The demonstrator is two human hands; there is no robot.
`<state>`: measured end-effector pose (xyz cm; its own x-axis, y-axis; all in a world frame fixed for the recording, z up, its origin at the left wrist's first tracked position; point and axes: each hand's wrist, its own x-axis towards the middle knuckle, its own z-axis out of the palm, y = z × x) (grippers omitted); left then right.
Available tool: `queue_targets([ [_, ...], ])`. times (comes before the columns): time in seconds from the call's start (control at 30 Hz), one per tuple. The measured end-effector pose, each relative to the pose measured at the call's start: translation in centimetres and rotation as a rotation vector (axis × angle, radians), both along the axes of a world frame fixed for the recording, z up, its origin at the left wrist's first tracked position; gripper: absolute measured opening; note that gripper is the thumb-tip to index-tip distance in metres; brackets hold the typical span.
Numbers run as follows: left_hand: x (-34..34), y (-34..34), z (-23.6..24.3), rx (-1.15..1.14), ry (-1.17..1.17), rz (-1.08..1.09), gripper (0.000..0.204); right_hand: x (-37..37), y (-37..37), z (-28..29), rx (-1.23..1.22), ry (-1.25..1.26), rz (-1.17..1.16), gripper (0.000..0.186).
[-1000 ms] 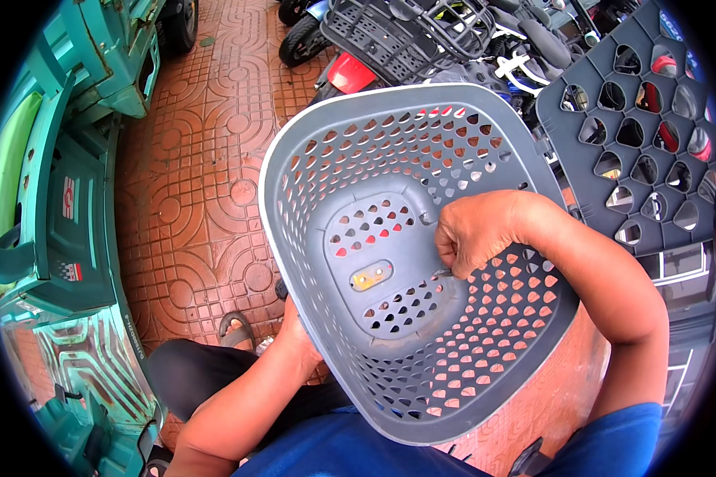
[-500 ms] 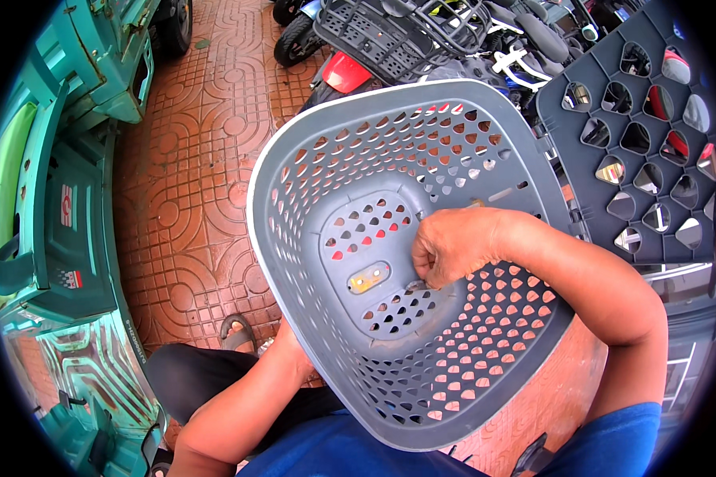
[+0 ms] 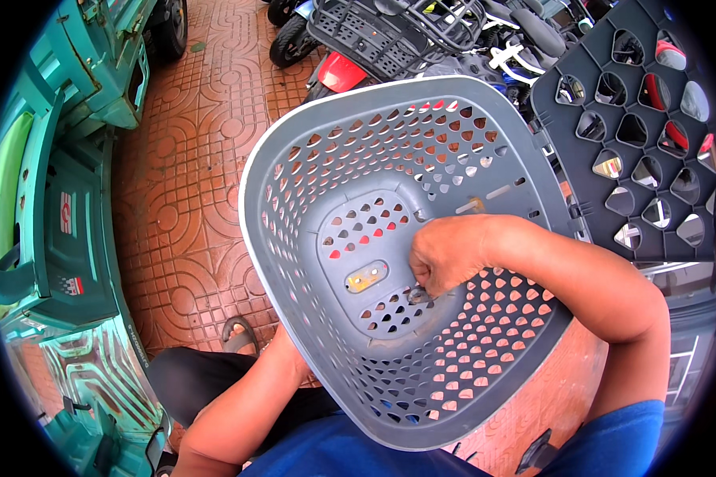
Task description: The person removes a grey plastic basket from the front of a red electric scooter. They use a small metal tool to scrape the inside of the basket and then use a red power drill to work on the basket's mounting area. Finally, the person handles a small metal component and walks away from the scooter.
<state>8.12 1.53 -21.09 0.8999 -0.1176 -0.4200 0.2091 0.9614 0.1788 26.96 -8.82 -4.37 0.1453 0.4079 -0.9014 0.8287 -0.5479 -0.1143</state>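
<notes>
A grey plastic basket with rows of holes is tilted toward me, its inside facing up. Down in it, near the side wall and floor, my right hand is closed with fingers curled downward. A small greyish piece shows at its fingertips; its kind is unclear. My left hand is behind the basket's lower left side, its fingers hidden. A yellowish metal plate with two round bolt heads shows through a slot in the basket floor. The dark perforated lid hangs open on the right, hinged to the rim.
Green cargo vehicle bodywork stands along the left. Parked two-wheelers with a black rack and a red fender are beyond the basket. Red patterned tiles cover the ground. My sandalled foot is below left.
My right hand has shifted slightly within the basket, still curled, and the small greyish piece shows more at its fingertips. The view has moved a little; the basket stays tilted as before.
</notes>
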Motion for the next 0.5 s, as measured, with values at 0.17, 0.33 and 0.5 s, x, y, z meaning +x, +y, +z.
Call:
queue_targets([
  [0.17, 0.3, 0.4, -0.2, 0.023, -0.017, -0.010, 0.071, 0.0, 0.2, -0.6, 0.002, -0.014, 0.023, 0.018],
  [0.33, 0.8, 0.9, -0.3, 0.033, -0.030, -0.023, 0.073, 0.2, 0.5, -0.7, -0.033, -0.014, 0.005, 0.020],
  [0.5, 1.1, 1.3, -0.3, 0.055, -0.044, -0.039, 0.075, 0.3, 0.9, -0.9, -0.077, -0.044, 0.004, 0.023],
])
